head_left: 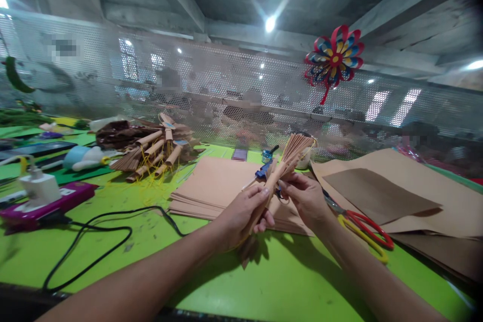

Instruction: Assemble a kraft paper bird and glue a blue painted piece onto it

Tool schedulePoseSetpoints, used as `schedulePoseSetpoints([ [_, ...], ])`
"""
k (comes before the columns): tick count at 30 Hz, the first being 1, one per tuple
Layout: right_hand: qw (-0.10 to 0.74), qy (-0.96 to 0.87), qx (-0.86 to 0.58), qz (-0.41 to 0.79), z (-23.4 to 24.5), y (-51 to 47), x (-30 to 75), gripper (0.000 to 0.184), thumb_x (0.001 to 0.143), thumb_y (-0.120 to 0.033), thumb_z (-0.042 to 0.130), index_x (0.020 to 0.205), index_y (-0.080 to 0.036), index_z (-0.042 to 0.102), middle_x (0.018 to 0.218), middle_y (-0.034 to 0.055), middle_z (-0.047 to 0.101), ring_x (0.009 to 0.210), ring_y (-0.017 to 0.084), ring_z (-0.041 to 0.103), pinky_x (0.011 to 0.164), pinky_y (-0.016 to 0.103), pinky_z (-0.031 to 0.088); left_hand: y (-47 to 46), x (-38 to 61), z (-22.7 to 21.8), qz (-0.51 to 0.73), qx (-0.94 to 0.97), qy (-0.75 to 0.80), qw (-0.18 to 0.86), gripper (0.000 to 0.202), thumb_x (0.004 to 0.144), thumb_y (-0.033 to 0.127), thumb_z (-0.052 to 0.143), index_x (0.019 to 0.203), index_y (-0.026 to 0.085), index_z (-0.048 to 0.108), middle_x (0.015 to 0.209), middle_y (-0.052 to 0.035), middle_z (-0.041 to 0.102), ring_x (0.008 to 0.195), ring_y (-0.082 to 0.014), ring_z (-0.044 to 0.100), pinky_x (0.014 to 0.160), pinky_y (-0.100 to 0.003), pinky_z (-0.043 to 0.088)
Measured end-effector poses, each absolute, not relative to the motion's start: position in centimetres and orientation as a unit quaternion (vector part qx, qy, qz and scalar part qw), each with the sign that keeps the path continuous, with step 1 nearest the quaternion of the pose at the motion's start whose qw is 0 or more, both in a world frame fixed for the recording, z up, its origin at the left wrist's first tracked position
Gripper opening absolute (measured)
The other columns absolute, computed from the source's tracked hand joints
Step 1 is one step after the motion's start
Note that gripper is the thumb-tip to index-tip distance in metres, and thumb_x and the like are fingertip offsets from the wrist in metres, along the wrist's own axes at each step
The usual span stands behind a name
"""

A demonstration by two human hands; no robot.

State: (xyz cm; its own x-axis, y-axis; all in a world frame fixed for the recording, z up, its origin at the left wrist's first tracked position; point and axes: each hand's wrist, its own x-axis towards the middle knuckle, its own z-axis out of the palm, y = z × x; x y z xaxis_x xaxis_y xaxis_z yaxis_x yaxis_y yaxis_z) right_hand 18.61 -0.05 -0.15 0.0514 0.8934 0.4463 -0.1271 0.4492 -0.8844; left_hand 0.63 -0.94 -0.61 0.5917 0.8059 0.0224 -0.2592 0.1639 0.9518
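Observation:
A pleated brown paper bundle (296,148), fanned out at its upper end and narrow below, is raised above the table. My left hand (249,209) is closed round its narrow lower part. My right hand (307,198) is closed in a pinch at the bundle's right side, thumb and forefinger touching it near the middle. What lies right between those fingertips is partly hidden. Beneath and behind both hands is a stack of brown paper sheets (215,183). Scissors (366,231) with red and yellow handles lie beside my right forearm.
Tied paper bundles with yellow string (162,151) are heaped at the left. A purple power strip (49,206) with a white plug and a black cable (90,224) lies nearer. Large brown sheets (422,186) cover the right side. A perforated metal panel (219,90) stands behind the green table (151,256).

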Motion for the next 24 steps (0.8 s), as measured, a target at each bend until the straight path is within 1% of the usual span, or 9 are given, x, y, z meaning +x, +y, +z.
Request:
schedulePoseSetpoints([
  [3, 0.648, -0.557, -0.338, 0.394, -0.2, -0.1, 18.4, 0.023, 0.069, -0.039, 0.087, 0.076, -0.02, 0.076, 0.065, 0.0004, 0.062, 0.057, 0.012, 0.045, 0.055, 0.029, 0.036, -1.0, 0.7, -0.5, 0.371, 0.534, 0.26, 0.714, 0.026, 0.098, 0.043, 0.053, 0.103, 0.018, 0.053, 0.061, -0.0045, 0.067, 0.037, -0.0062, 0.049, 0.037, -0.012, 0.033],
  [8, 0.661, -0.543, -0.33, 0.399, -0.3, -0.2, 18.2, 0.023, 0.068, -0.034, 0.088, 0.07, -0.02, 0.071, 0.063, -0.0017, 0.06, 0.056, 0.011, 0.047, 0.056, 0.028, 0.038, -1.2, 0.5, -0.3, 0.371, 0.538, 0.265, 0.709, 0.026, 0.098, 0.043, 0.052, 0.102, 0.017, 0.053, 0.062, -0.0044, 0.067, 0.038, -0.0057, 0.049, 0.037, -0.011, 0.032],
  [13, 0.652, -0.564, -0.341, 0.375, -0.4, -0.1, 18.2, 0.023, 0.071, -0.036, 0.087, 0.073, -0.02, 0.07, 0.063, -0.0013, 0.06, 0.055, 0.012, 0.048, 0.055, 0.028, 0.037, -1.4, 0.6, -0.3, 0.381, 0.538, 0.263, 0.705, 0.028, 0.097, 0.045, 0.055, 0.099, 0.018, 0.053, 0.06, -0.0035, 0.066, 0.038, -0.0055, 0.047, 0.036, -0.012, 0.03],
  [15, 0.651, -0.576, -0.351, 0.349, -0.4, -0.2, 18.0, 0.024, 0.072, -0.039, 0.085, 0.072, -0.02, 0.069, 0.062, -0.0011, 0.059, 0.054, 0.012, 0.047, 0.054, 0.029, 0.037, -1.4, 0.6, -0.3, 0.385, 0.539, 0.265, 0.701, 0.026, 0.097, 0.044, 0.055, 0.097, 0.018, 0.053, 0.06, -0.0036, 0.065, 0.039, -0.0057, 0.048, 0.037, -0.012, 0.03],
  [18, 0.644, -0.603, -0.378, 0.279, -0.4, -0.4, 17.8, 0.026, 0.076, -0.041, 0.081, 0.072, -0.021, 0.066, 0.062, -0.0007, 0.058, 0.054, 0.013, 0.048, 0.054, 0.03, 0.038, -1.3, 0.7, -0.4, 0.393, 0.543, 0.272, 0.691, 0.025, 0.097, 0.043, 0.054, 0.094, 0.019, 0.051, 0.06, -0.0036, 0.065, 0.039, -0.0062, 0.049, 0.037, -0.013, 0.031],
  [21, 0.635, -0.632, -0.39, 0.211, -0.8, -0.6, 17.7, 0.024, 0.083, -0.039, 0.075, 0.072, -0.022, 0.062, 0.063, -0.0008, 0.057, 0.056, 0.014, 0.05, 0.054, 0.03, 0.039, -1.2, 0.7, -0.5, 0.403, 0.552, 0.278, 0.674, 0.027, 0.096, 0.045, 0.056, 0.091, 0.02, 0.049, 0.06, -0.0034, 0.065, 0.04, -0.0062, 0.049, 0.037, -0.013, 0.031],
  [24, 0.635, -0.643, -0.385, 0.188, -1.2, -0.6, 17.5, 0.022, 0.085, -0.038, 0.073, 0.073, -0.023, 0.061, 0.066, -0.0007, 0.057, 0.056, 0.014, 0.051, 0.055, 0.03, 0.04, -1.2, 0.7, -0.6, 0.414, 0.563, 0.283, 0.657, 0.03, 0.095, 0.048, 0.057, 0.091, 0.019, 0.049, 0.06, -0.0028, 0.064, 0.04, -0.0062, 0.049, 0.037, -0.014, 0.03],
])
